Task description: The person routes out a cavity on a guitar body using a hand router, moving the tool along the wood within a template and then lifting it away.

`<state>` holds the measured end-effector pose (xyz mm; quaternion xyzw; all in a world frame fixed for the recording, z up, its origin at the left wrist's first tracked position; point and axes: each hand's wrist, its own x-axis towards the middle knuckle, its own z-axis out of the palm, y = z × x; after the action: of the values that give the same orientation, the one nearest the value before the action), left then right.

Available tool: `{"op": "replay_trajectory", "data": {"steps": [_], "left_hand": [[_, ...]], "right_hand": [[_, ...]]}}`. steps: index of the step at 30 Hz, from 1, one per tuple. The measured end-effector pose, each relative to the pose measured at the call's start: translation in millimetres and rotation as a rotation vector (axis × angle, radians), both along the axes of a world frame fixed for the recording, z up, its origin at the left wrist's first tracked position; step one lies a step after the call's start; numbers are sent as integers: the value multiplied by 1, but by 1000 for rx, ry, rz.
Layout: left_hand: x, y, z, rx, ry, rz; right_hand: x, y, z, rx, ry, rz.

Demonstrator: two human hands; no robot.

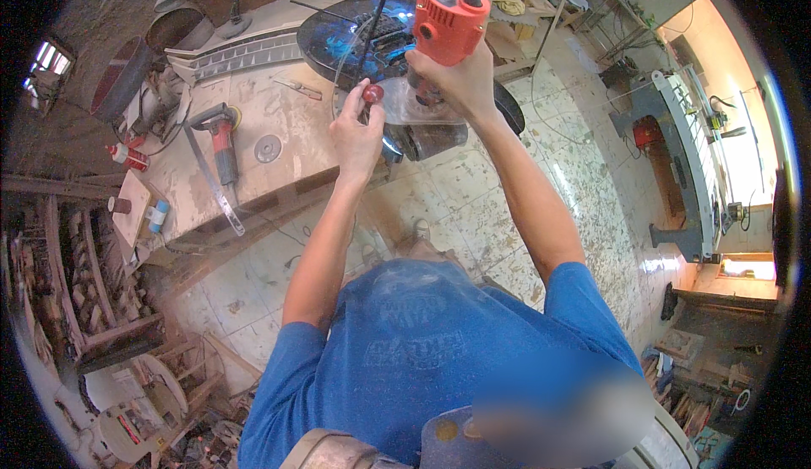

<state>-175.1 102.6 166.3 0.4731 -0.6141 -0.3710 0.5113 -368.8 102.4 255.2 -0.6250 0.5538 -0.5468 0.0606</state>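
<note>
My right hand (467, 83) is wrapped round the lower body of a red router (448, 25), with its cord rising from the top. Beside the clear base plate (407, 104) under the router, my left hand (356, 135) has its fingers closed about a small round dark red knob (372, 94). Below and beyond both hands lies a round dark tabletop (317, 40) with glossy blue patches. The router bit and the contact with the tabletop are hidden from me.
On the workbench (291, 135) to the left lie an angle grinder (223, 152), a round metal disc (268, 148) and a red bottle (131, 157). A desk lamp (232, 13) stands at the back. A large grey machine (680, 165) is on the right.
</note>
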Motion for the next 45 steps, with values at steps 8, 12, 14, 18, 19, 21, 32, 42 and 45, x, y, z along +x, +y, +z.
{"op": "replay_trajectory", "data": {"steps": [8,12,14,18,19,21,32,42,45], "left_hand": [[-1,-12,-10,-9,8,35],[-1,-12,1,-6,-87,43],[2,-15,-3,-21,-79,27],[4,-13,-6,-23,-121,-38],[2,-12,-2,-14,-156,-53],[0,-13,-6,-78,-161,-34],[3,-21,-4,52,124,-39],[10,-1,-1,80,34,-69],[8,1,-1,67,-4,-47]], "right_hand": [[4,-13,-1,-74,21,15],[-3,-17,-4,-13,16,24],[-2,-14,0,-17,56,6],[-14,-6,-2,52,-24,15],[-18,-5,-2,139,-65,16],[-22,-2,-2,144,-60,40],[4,-14,9,16,-18,51],[-2,3,1,44,-77,94],[-5,4,-2,134,-94,48]]}}
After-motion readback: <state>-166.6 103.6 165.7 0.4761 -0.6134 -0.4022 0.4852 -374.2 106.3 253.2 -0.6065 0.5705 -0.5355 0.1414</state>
